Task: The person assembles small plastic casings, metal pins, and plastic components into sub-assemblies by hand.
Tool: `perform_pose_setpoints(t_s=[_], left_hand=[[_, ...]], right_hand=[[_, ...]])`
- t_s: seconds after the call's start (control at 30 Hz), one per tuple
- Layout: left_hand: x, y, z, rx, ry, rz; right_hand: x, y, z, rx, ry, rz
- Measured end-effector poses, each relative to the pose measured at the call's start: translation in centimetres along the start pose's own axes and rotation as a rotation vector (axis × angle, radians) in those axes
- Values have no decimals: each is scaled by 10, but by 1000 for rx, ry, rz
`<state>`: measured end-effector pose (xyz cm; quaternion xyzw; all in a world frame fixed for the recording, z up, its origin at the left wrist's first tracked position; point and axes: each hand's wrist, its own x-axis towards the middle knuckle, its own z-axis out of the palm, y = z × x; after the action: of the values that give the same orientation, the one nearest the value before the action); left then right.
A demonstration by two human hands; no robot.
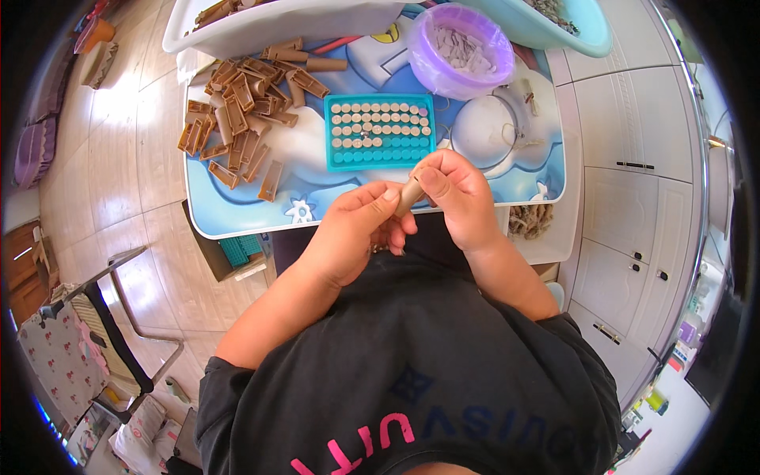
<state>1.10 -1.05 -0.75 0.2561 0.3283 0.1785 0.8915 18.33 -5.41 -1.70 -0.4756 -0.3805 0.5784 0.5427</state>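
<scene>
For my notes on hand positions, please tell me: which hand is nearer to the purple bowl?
Right. In the picture, the right hand is almost directly below the purple bowl; the left hand is farther away, lower and to the left.

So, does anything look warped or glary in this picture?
Head view: the cabinets bend near the right rim, and the corners are black; head view again: pale glare streaks the floor at left, while the left hand and right hand look fairly sharp.

Bare left hand [366, 220] and bare right hand [453, 192] hold 1 tan tubular piece [408, 196]. Beyond: 1 teal rectangular tray [380, 167] with pale round discs [385, 118]; brown trough-shaped pieces [235, 116] heaped leftward.
</scene>
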Motion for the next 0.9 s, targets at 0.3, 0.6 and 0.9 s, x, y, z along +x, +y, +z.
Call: perform_pose_setpoints(t_s=[0.3, 0.6, 0.9], left_hand=[[8, -5, -10, -443, -99, -195], [6, -1, -14, -482, -180, -91], [0, 6, -1, -375, -20, -44]], right_hand=[[7, -15, 2, 128, -210, 244], [10, -25, 7, -585, -39, -132], [4, -26, 6, -777, 19, -481]])
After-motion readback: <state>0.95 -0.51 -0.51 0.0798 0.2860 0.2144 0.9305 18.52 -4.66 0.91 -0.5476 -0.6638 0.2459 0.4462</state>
